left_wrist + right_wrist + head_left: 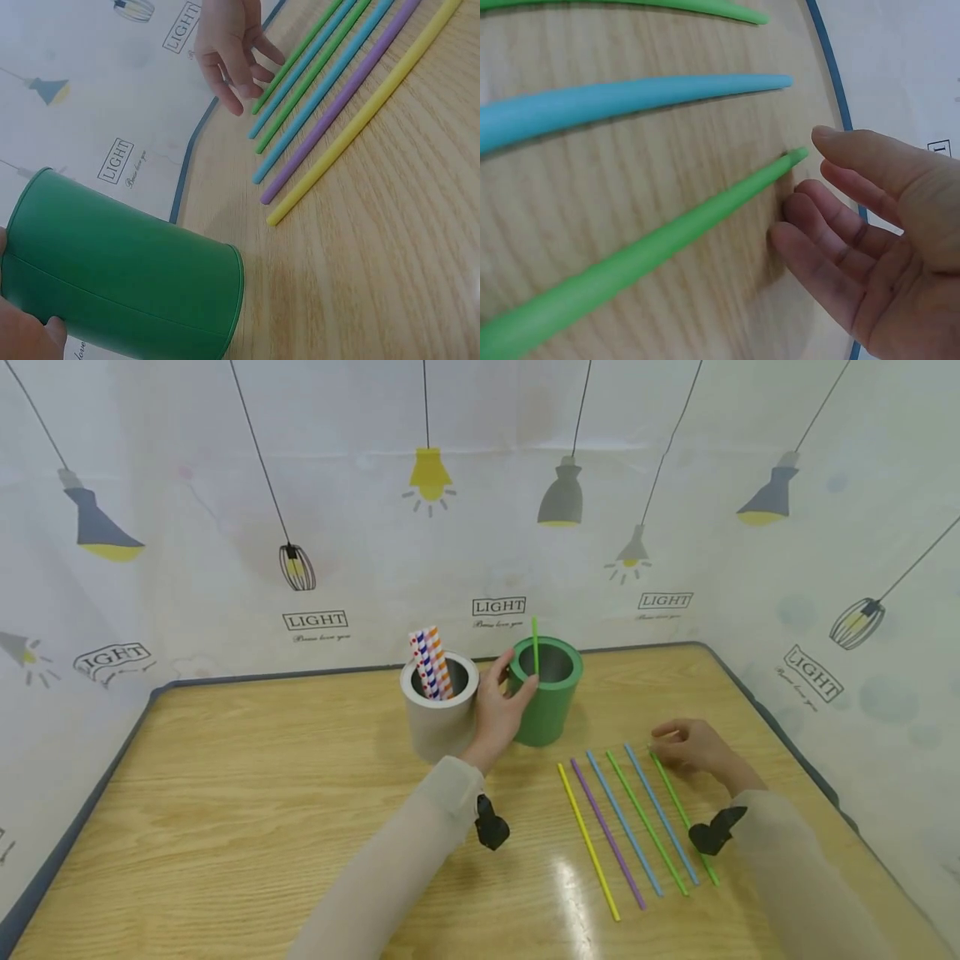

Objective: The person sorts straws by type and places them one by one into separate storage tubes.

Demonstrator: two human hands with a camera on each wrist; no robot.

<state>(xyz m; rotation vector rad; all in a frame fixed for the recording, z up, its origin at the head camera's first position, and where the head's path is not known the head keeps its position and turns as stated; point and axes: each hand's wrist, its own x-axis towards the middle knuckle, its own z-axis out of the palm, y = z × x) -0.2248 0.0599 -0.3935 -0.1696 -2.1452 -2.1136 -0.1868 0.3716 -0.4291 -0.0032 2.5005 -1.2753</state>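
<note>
My left hand [498, 714] grips the green cup [546, 714] by its left side near the rim, thumb in front. One green straw [535, 639] stands in that cup. In the right wrist view, my right hand [885, 232] has its fingers loosely bent around the far end of the rightmost green straw [667, 234], with a gap showing between thumb and fingers. That straw lies on the wooden table beside a blue straw [660, 810], another green straw [647, 822], a second blue straw [624, 822], a purple straw [607, 833] and a yellow straw [588, 842].
Left of the green cup stands a white cup [438, 727] holding several patterned paper straws [431, 662]. Behind the table [247, 793] hangs a white cloth [360, 510] printed with lamps. A dark blue edge [225, 679] runs round the tabletop.
</note>
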